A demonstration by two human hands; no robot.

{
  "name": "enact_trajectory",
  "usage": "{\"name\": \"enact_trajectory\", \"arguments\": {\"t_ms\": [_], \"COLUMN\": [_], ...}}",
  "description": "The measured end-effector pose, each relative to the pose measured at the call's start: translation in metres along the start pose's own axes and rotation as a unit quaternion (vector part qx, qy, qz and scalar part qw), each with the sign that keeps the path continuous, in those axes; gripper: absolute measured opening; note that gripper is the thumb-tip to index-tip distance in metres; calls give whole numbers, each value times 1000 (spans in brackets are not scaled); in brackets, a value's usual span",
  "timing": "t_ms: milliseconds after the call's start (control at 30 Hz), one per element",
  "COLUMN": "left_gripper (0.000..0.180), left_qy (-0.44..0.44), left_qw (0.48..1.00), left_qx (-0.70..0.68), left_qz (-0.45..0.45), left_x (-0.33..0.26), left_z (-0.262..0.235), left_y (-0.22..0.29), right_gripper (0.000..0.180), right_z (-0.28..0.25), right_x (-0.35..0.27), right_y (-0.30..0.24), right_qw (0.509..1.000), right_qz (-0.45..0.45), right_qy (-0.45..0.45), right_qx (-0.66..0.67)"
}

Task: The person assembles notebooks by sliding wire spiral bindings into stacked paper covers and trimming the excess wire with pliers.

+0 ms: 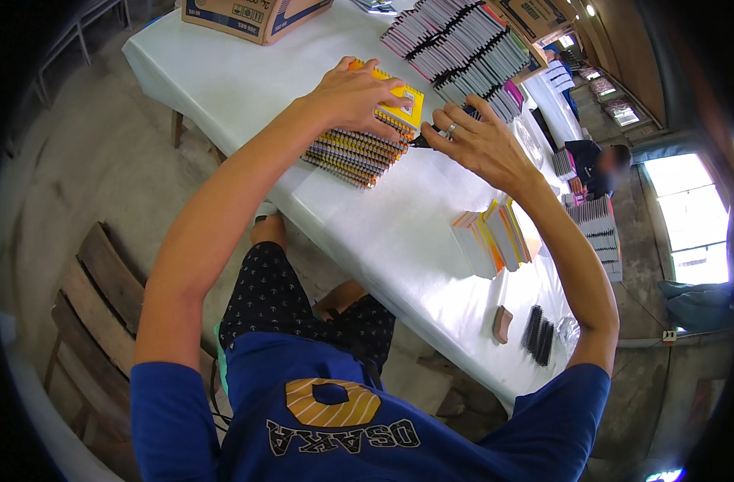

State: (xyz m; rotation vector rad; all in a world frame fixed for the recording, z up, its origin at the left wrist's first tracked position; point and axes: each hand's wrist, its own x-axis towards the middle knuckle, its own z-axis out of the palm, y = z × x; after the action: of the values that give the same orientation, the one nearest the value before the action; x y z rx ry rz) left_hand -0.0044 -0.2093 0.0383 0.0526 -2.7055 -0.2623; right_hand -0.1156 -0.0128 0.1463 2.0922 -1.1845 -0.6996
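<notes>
My left hand (pixel 357 95) lies flat on the top yellow-covered notebook (pixel 407 114) of a slanted stack of spiral notebooks (pixel 352 154) on the white table (pixel 383 233). My right hand (pixel 478 138), a ring on one finger, pinches a small dark tool (pixel 425 140) at the stack's right edge, just below the yellow cover. The tool's tip touches the spiral side of the stack. Both forearms reach in from the lower edge.
Rows of finished notebooks (pixel 463 44) lie at the table's far end beside cardboard boxes (pixel 250 16). A small pile of orange and yellow covers (pixel 495 237), black spiral coils (pixel 538 333) and a brown block (pixel 503 324) lie to the right. Another person (pixel 596 165) sits beyond. A wooden bench (pixel 94 305) stands at left.
</notes>
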Motion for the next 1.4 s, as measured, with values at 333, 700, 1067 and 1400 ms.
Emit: {"name": "enact_trajectory", "arguments": {"t_ms": [333, 700, 1067, 1400], "left_gripper": [66, 70, 79, 80], "left_qy": [-4, -27, -30, -19], "left_qw": [1000, 1000, 1000, 1000], "left_qx": [3, -7, 0, 7], "left_qz": [2, -10, 2, 13], "left_x": [-5, -3, -5, -5], "left_z": [-3, -6, -5, -5], "left_y": [1, 2, 5, 3], "right_gripper": [31, 13, 27, 26], "right_z": [-13, -2, 8, -9], "right_x": [3, 10, -1, 11], "right_y": [-20, -56, -35, -44], "right_qw": [995, 963, 998, 994], "right_qz": [90, 177, 11, 103], "right_qy": [-28, -202, 44, -23], "right_qx": [20, 29, -38, 26]}}
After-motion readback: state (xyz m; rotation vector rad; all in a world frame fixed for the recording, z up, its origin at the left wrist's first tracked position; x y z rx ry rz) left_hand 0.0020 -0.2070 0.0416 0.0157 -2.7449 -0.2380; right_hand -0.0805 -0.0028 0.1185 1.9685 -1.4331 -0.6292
